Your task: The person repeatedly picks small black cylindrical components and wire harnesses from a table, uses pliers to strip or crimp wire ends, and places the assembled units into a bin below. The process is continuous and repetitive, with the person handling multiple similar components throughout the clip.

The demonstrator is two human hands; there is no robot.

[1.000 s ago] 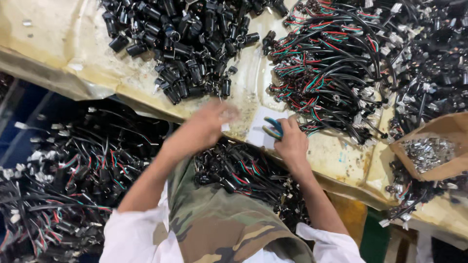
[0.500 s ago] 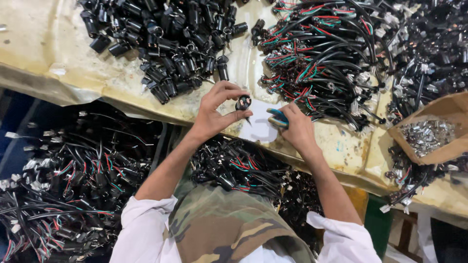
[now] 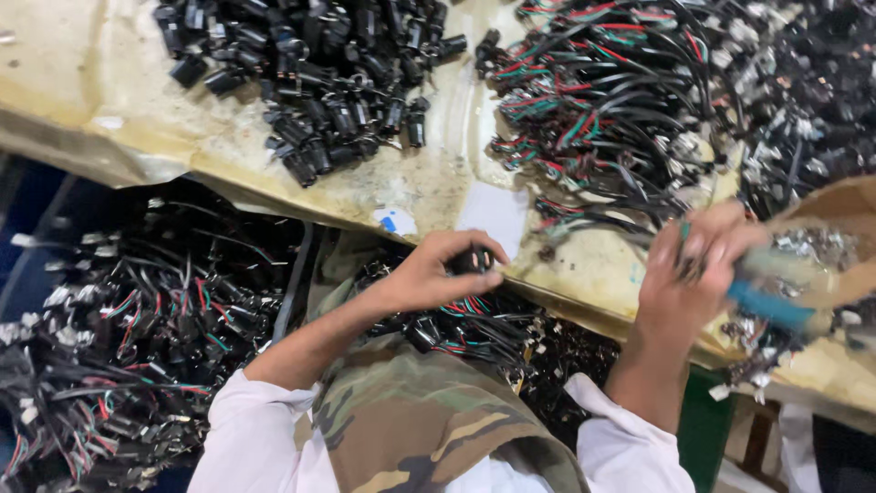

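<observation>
**Connector pinched left, blue tool gripped right**

Head view: my left hand (image 3: 433,274) sits just below centre, fingers pressed together around a small black connector (image 3: 474,260), pinching it at the bench edge, right beside the white paper slip (image 3: 497,217). Over at three o'clock my right hand (image 3: 698,274) is curled tight around a blue-handled tool (image 3: 771,306), blurred, its tip pointing towards the brown cardboard box (image 3: 839,215) of silvery metal bits. Up at eleven o'clock, a heap of loose black connectors (image 3: 310,82) lies on the yellowed table (image 3: 82,82). At one o'clock, a tangle of red, green and black wires (image 3: 611,100). Down at eight o'clock, below the table edge, more wired harnesses (image 3: 119,338) are piled. My camouflage apron (image 3: 411,429) fills six o'clock.
</observation>
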